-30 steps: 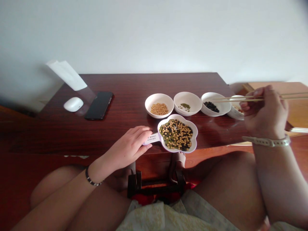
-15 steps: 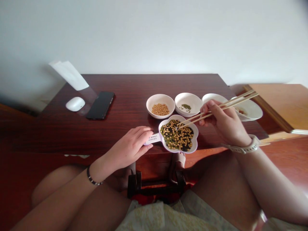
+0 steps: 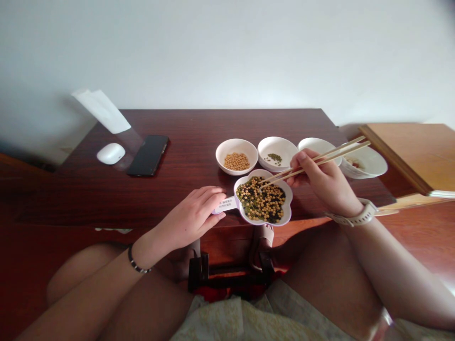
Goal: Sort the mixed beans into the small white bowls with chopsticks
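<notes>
The right hand's (image 3: 322,179) fingers grip chopsticks (image 3: 280,174), tips among the mixed beans (image 3: 262,202); the left hand's (image 3: 192,213) fingers steady the flower-shaped dish's (image 3: 289,203) handle (image 3: 225,204); lifting a bean would call for closing the tips.

R-most bowl (image 3: 373,163): contents unclr (too small, partly hidden).

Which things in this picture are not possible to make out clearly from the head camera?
Head view only:
The third white round bowl: its contents are hidden by the right hand.
The far-right white round bowl: its contents are too small to identify.
The printed label on the white handle of the flower-shaped dish: too small to read, and the left hand covers part of the handle.
The thin wooden chopsticks: whether their tips hold a bean is too small to tell.
</notes>
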`<action>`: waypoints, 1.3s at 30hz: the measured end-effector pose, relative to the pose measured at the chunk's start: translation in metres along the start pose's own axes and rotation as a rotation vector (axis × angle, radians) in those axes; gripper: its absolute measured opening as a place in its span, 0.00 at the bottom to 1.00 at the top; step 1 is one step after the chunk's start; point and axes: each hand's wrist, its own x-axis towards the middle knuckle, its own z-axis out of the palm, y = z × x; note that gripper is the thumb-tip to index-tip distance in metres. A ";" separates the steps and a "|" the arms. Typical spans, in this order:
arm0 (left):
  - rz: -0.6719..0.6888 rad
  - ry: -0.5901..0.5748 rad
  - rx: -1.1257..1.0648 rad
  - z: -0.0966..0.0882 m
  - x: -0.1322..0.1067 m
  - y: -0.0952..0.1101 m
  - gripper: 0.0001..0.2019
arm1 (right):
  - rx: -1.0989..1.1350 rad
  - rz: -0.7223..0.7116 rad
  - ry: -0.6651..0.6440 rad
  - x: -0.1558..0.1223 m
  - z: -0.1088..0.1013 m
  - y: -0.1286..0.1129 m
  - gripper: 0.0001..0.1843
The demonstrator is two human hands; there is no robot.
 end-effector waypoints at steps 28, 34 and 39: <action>-0.005 0.002 -0.005 0.000 0.001 0.001 0.14 | -0.009 -0.019 -0.001 -0.002 0.001 0.001 0.24; -0.006 0.005 -0.011 0.001 0.000 0.000 0.15 | -0.029 -0.024 -0.003 -0.001 0.001 0.002 0.24; -0.005 0.006 -0.011 0.000 0.000 0.000 0.15 | -0.026 -0.032 0.001 -0.001 0.000 0.002 0.24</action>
